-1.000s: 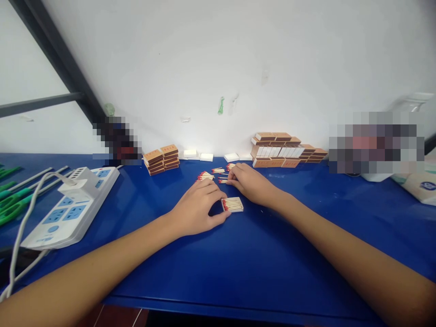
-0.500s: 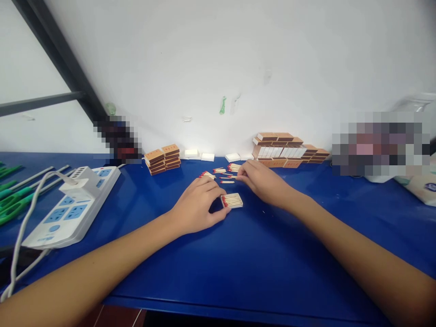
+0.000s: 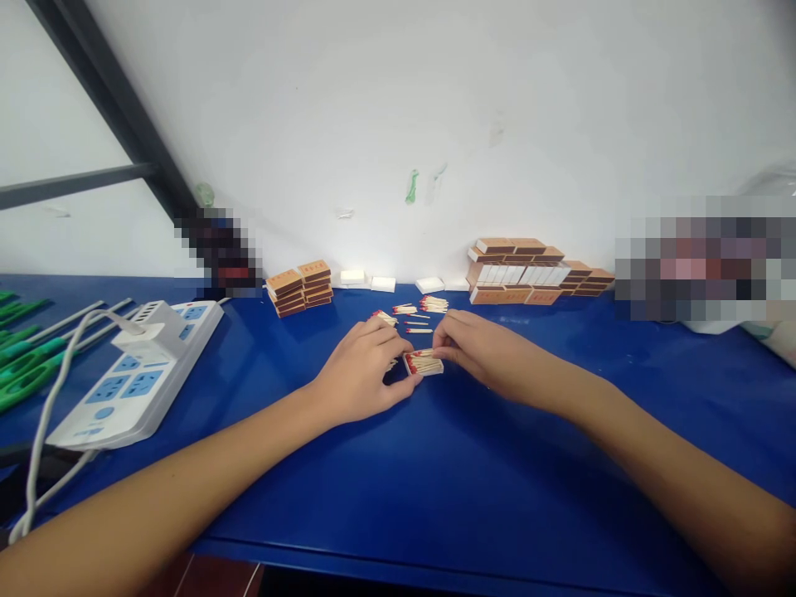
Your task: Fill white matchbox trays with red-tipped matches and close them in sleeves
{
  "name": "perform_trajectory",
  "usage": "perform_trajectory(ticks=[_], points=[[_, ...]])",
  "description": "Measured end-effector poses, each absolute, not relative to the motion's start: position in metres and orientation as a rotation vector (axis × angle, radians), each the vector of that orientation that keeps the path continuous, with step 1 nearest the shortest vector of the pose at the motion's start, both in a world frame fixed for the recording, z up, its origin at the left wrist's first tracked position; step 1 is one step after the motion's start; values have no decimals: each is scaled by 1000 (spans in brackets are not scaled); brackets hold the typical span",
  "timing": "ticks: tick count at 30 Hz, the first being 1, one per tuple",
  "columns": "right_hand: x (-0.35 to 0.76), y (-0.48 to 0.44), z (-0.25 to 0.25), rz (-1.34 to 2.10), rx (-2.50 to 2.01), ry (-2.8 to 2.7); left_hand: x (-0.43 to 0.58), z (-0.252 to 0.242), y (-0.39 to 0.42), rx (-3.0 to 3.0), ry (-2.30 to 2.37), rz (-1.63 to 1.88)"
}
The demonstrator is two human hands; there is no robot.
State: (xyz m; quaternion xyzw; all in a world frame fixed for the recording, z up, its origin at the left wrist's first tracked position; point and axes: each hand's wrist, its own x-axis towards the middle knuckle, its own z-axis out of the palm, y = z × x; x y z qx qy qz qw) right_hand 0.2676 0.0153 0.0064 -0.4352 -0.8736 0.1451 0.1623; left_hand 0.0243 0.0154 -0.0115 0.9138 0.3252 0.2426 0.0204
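My left hand (image 3: 364,373) holds the left end of a small white matchbox tray (image 3: 439,371) between thumb and fingers, steadying it on the blue table. Inside the tray lie several red-tipped matches (image 3: 424,365). At the tray's right end my right hand (image 3: 482,352) is closed in a pinch on a match (image 3: 425,353), its red head pointing left over the tray. Just behind, loose matches (image 3: 434,305) lie in small heaps, with a single match (image 3: 419,331) nearest the tray. More matches are partly hidden behind my left fingers.
Stacked matchboxes stand against the wall, a small stack (image 3: 300,288) at left and a larger one (image 3: 522,274) at right. White trays (image 3: 383,284) lie between them. A power strip (image 3: 137,390) with a white cable and green-handled tools (image 3: 28,365) occupy the left side.
My right hand has moved from the loose matches back toward me, bringing a match over the tray. My left hand stays on the tray. The view has shifted slightly.
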Motion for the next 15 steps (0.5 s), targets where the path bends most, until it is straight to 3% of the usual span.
perform_trajectory(ticks=[15], points=[[266,16,8,444,-1231,-2558,25,-12,16,2818,979,739]])
